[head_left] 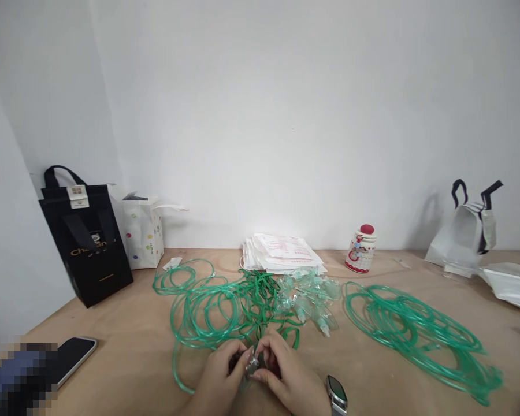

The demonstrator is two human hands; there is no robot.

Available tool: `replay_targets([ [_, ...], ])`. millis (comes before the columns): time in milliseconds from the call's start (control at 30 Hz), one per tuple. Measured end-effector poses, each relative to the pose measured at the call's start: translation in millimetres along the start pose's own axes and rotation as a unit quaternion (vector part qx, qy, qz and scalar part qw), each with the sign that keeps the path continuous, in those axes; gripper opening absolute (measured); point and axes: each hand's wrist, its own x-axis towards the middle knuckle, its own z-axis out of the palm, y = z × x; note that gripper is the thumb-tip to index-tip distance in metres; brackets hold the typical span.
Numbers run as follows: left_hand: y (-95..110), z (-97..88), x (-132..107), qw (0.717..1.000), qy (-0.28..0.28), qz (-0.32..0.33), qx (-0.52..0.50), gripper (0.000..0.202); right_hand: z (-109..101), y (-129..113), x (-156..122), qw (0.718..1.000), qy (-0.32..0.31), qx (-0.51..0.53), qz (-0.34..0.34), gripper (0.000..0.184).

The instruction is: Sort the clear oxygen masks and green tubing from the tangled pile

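My left hand (223, 370) and my right hand (286, 372) meet at the near middle of the table. Pinched between their fingers is a clear plastic oxygen mask (252, 366), largely covered by the fingers. Just beyond lies a tangle of green elastic straps (262, 297). To its right several clear green-tinted masks (307, 300) are heaped together. Coils of green tubing (205, 315) spread on the left, one loop running down beside my left forearm. A second bundle of green tubing (411, 326) rests farther right.
Flat white printed packages (281, 254) are stacked near the wall. A white jar with a red lid (360, 251) stands right of them. Black (91, 248) and white (143, 234) bags stand left. A phone (73, 359) lies front left. A clear bag (459, 237) and white tray (513, 283) sit right.
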Motion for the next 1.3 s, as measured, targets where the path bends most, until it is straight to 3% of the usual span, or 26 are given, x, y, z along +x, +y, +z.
replay_targets([
  [233, 13, -1.9, -6, 0.985, 0.004, 0.058, 0.163, 0.027, -1, -1, -1, 1.0, -0.007, -0.016, 0.002, 0.024],
  [667, 19, -1.2, -3, 0.984, 0.0, 0.024, 0.178, 0.026, 1, -5, 2, 0.999, -0.013, -0.04, 0.028, 0.031],
  [867, 15, -7.0, -3, 0.993, 0.008, 0.05, 0.107, 0.026, -2, 0, 1, 1.0, -0.001, 0.006, 0.01, 0.029],
  [1067, 3, -2.8, 1, 0.999, 0.001, 0.007, -0.035, 0.026, -8, 3, 3, 1.0, 0.008, -0.007, -0.001, 0.032],
  [1233, 2, -3.7, 6, 0.996, -0.027, 0.018, -0.077, 0.024, -10, 2, 6, 0.998, -0.004, -0.035, -0.049, 0.007],
  [1300, 4, -5.1, 5, 0.995, -0.035, 0.021, -0.089, 0.024, -11, 1, 6, 0.998, 0.0, -0.007, -0.07, 0.006],
])
